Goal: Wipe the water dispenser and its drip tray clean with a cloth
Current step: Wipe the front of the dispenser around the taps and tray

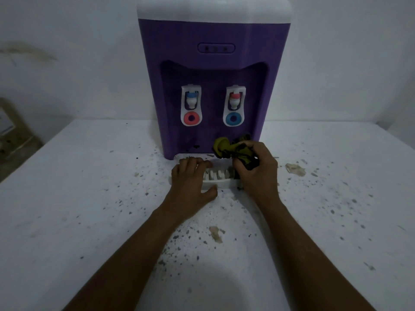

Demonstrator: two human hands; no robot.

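A: Your right hand (256, 169) clutches the crumpled olive-green and black cloth (221, 148), wadded over the right end of the white slotted plastic drip tray (219, 176). I'd judge it's bunched that way to work between the slats.

B: And your left hand (190, 178) clamps the tray's left end, fingers over the grille, thumb at the front wall, likely so it can't skid. The tray lies on the speckled white table (89, 198), just in front of the purple water dispenser (213, 63).
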